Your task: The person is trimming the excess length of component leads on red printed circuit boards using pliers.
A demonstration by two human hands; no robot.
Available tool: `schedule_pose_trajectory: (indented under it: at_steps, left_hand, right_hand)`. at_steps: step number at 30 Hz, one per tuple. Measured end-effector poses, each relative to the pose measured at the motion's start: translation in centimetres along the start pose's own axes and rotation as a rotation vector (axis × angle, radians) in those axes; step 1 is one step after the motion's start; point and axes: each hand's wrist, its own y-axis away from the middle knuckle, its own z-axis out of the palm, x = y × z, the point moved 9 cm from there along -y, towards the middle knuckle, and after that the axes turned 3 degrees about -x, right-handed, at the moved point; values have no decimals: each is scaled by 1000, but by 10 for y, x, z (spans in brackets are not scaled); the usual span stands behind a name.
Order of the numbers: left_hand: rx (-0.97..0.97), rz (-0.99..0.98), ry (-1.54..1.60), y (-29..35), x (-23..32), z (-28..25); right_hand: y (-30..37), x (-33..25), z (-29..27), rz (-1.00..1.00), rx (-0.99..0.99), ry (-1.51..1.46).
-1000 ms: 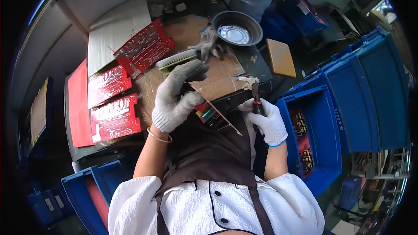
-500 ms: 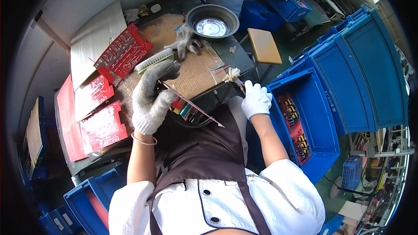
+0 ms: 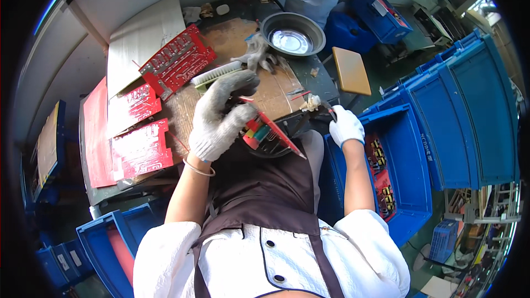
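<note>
My left hand (image 3: 221, 118), in a greyish knitted glove, grips a red circuit board (image 3: 274, 128) by its edge. The board is tilted, its coloured components facing down over my lap. At the table's right edge, my right hand (image 3: 346, 125), in a white glove, is closed around the dark handle of a thin tool. Its far end meets a whitish clump (image 3: 311, 103); I cannot tell whether the clump is part of the tool. Beyond my left hand lies a white-bristled brush (image 3: 216, 73). A larger red circuit board (image 3: 179, 62) rests behind it.
More red boards (image 3: 142, 149) lie on the table's left. A grey glove (image 3: 259, 52) is beside a metal bowl (image 3: 292, 34). On my right stands a blue crate (image 3: 411, 176) holding boards, with tall blue crates (image 3: 458, 116) beyond. A yellowish stool (image 3: 351, 72) stands past the table.
The whole view has shifted, so the table appears further right. The board in my left hand has turned to show more of its red face. My right hand still holds the tool.
</note>
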Motion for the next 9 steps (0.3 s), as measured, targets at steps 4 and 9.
schedule_pose_trajectory:
  at_steps: [4,9]
  left_hand:
    - [74,-42,-67,-5,-4,-5]
    - [99,-68,-157,-14,-3,-7]
  right_hand:
    - [45,-40,-52,-218,191,-208]
    - [121,-83,-123,-593,448,-157]
